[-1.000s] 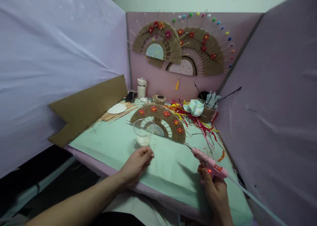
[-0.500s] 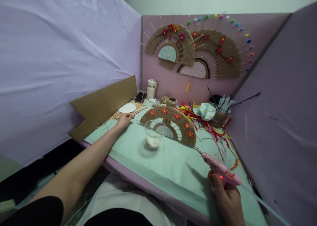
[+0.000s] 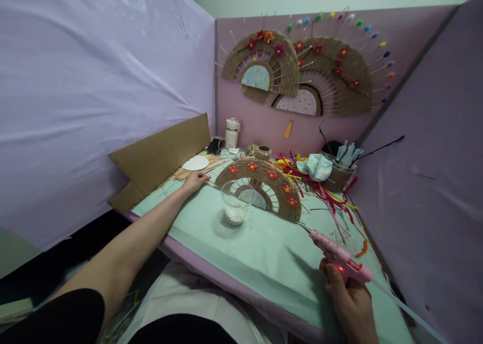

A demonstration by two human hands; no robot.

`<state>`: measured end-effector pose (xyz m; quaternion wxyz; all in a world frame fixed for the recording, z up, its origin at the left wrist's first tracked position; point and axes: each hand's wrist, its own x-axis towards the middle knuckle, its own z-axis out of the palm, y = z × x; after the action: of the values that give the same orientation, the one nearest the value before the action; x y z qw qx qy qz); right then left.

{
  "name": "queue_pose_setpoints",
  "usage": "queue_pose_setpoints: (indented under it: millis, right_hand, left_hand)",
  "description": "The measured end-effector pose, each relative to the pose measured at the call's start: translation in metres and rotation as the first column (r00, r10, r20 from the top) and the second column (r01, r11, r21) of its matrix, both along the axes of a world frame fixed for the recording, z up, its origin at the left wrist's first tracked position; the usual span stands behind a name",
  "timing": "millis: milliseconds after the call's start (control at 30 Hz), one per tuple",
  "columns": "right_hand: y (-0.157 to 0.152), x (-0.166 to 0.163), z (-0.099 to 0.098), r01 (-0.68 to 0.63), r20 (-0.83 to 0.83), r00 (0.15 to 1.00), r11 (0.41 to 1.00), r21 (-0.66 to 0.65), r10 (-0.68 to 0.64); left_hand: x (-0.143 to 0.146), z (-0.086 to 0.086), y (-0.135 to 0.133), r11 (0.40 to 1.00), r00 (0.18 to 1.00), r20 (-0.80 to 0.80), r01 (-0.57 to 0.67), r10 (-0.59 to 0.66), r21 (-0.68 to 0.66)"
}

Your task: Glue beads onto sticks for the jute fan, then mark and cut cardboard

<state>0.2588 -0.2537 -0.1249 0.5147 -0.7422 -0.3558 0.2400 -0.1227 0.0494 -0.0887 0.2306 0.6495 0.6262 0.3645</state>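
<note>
My right hand (image 3: 349, 298) is wrapped round a pink hot glue gun (image 3: 337, 251) with a red light glowing on it and a glue stick trailing from its back. The gun's metal nozzle points at the lower right corner of a half-round twine fan (image 3: 279, 183), which carries red flowers with yellow centres. Beside the fan's left end, my left hand (image 3: 195, 181) is closed with its fingertips together. Whatever it pinches, if anything, is too small to make out. In front of the fan stands a clear plastic cup (image 3: 236, 208) with small white beads at the bottom.
Thin wooden sticks and a white oval piece (image 3: 195, 163) lie at the left by a cardboard sheet (image 3: 166, 150). Behind are a white bottle (image 3: 232, 134) and a twine roll (image 3: 263, 153). Coloured pipe cleaners (image 3: 334, 198) and a filled pot (image 3: 338, 177) stand right. Finished fans (image 3: 350, 92) hang behind.
The camera view has shifted slightly. Both hands, the glue gun and the fan keep nearly the same places relative to each other.
</note>
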Motion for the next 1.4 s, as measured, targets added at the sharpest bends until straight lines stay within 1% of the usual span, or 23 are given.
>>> queue_pose_setpoints:
  millis: [167, 333, 467, 633, 767, 933, 1200, 1300, 1400]
  right_hand:
    - [0.001, -0.002, 0.002, -0.002, -0.006, 1.000, 1.000, 0.007, 0.002]
    - [0.001, -0.004, 0.005, -0.007, -0.006, 1.000, 1.000, 0.020, 0.007]
    - [0.000, -0.001, 0.003, -0.005, -0.017, 1.000, 1.000, 0.021, 0.005]
    - [0.000, 0.001, -0.001, -0.036, -0.009, 0.999, 0.999, -0.005, 0.036]
    - [0.001, 0.002, -0.004, -0.020, -0.023, 1.000, 1.000, -0.012, 0.020]
    - [0.001, 0.005, -0.008, -0.043, 0.011, 0.999, 0.998, -0.035, 0.043]
    - [0.001, -0.001, 0.001, -0.012, -0.005, 1.000, 1.000, -0.014, 0.012]
    - [0.001, 0.000, 0.001, -0.010, 0.023, 1.000, 1.000, -0.014, 0.010]
    - [0.001, 0.002, -0.002, -0.039, 0.023, 0.999, 0.999, -0.003, 0.039]
  left_hand:
    - [-0.002, -0.003, 0.002, 0.999, 0.999, -0.024, 0.034, -0.034, 0.005]
    - [-0.003, -0.003, 0.003, 0.999, 0.998, -0.040, 0.037, -0.037, 0.006]
    - [-0.003, -0.003, 0.002, 0.999, 0.998, -0.038, 0.045, -0.045, 0.008]
    - [-0.002, -0.004, 0.002, 0.999, 0.999, -0.028, 0.043, -0.043, 0.012]
    - [-0.003, -0.005, 0.002, 0.999, 0.999, -0.025, 0.034, -0.033, 0.010]
    - [-0.003, -0.009, 0.003, 0.999, 0.999, -0.019, 0.030, -0.030, 0.019]
    - [-0.003, -0.010, 0.003, 0.999, 0.999, -0.026, 0.039, -0.038, 0.030]
    - [-0.002, -0.009, 0.002, 0.999, 0.999, -0.037, 0.032, -0.030, 0.037]
    - [-0.003, -0.007, 0.001, 0.999, 0.999, -0.043, 0.022, -0.020, 0.048]
